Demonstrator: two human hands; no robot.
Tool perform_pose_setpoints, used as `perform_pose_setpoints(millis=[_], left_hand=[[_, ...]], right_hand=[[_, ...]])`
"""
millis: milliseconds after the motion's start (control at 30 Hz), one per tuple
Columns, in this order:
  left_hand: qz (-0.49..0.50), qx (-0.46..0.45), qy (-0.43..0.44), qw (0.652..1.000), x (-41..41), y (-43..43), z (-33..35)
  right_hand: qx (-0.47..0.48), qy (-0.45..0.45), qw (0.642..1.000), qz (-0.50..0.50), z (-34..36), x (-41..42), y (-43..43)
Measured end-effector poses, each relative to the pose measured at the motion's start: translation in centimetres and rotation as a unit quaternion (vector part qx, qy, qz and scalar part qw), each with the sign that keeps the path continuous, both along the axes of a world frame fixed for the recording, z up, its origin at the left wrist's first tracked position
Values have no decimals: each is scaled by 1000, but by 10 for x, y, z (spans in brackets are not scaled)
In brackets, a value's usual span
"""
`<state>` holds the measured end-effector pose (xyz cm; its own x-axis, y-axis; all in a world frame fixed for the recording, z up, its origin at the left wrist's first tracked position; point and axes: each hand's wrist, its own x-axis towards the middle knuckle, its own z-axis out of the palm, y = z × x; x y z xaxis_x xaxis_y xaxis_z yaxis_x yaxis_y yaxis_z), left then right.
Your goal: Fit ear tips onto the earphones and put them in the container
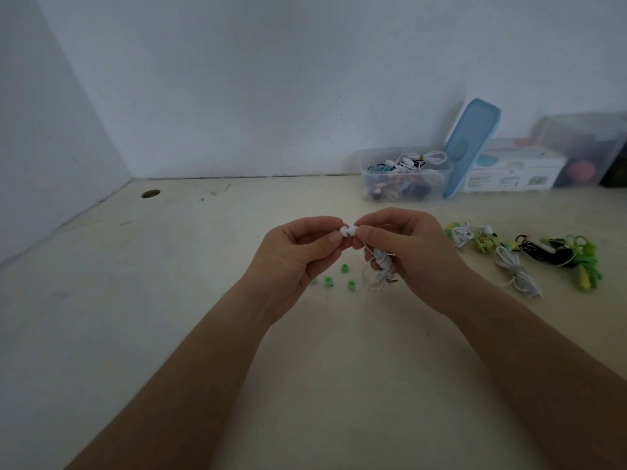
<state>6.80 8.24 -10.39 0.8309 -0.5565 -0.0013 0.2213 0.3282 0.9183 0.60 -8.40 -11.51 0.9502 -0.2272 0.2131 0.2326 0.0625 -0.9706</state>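
A pale surface [169,334] is running back into a corner of white walls [237,79], with a small round hole [150,194] sitting far left near the back edge. Moving in, the left hand [298,252] is hovering above the surface, its grip pinching a white ear tip [344,230] between thumb and fingertip. Just below, between the hands, a few green ear tips [345,268] are lying loose, likely spares placed within easy reach. The white ear tip is meeting the earbud [353,229] head-on, so I'm reading this as the push-on step, though I can't tell whether it is seated. The right hand [407,245] is pinching that earbud at the fingertips to brace it. Its lower fingers are curling round the coiled white cord [381,269], probably so the bundle isn't dangling and tugging. At the back right, the clear container [368,178] is standing open with earphones inside, its blue lid [471,147] leaning on the wall out of the way. Right of the hands, more bundles of earphones [515,269] are lying in a row, seemingly queued for the same treatment, with a white box [515,171] behind them.
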Motion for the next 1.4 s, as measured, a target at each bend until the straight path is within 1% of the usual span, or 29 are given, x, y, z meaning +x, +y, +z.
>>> perform_pose_setpoints(millis=[233,433,767,1000,1400], left_hand=[[-10,10,-21,1000,0,2,-2],[-12,46,-51,998,0,4,-1],[-23,58,-45,997,0,5,-1],[-16,67,-49,996,0,5,-1],[-10,89,-70,994,0,5,-3]], right_hand=[[-16,3,1000,-4,1,0,-1],[-20,10,999,32,3,-2,-4],[-32,22,998,53,2,-3,-7],[-50,13,997,49,2,-4,-8],[-125,-7,992,16,4,-7,-8]])
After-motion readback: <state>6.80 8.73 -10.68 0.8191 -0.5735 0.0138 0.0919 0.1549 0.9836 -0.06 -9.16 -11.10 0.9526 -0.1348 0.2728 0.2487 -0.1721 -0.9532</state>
